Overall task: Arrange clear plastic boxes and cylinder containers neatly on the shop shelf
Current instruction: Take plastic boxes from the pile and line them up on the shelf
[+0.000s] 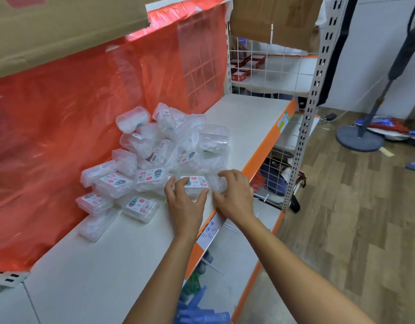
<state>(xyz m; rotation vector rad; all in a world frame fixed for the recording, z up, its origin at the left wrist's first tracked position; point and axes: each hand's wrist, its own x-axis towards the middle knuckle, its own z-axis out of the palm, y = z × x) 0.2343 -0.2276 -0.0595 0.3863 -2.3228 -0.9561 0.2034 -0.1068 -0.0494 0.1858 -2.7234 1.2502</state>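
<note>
Apparently early on, the left hand (185, 203) has its grip pinching a labelled box (195, 182) beside the pile (155, 146), the right hand (237, 195) curved alongside with its grip unclear; next, the box wants setting square on the shelf (122, 265).

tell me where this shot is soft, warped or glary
Head view: the wide-angle lens bows the shelf upright and orange shelf edge; pale glare streaks the red plastic sheet; the pile of clear boxes looks soft, label print unreadable; the left hand, gripping a labelled box, and right hand are sharper; shadows faint.
</note>
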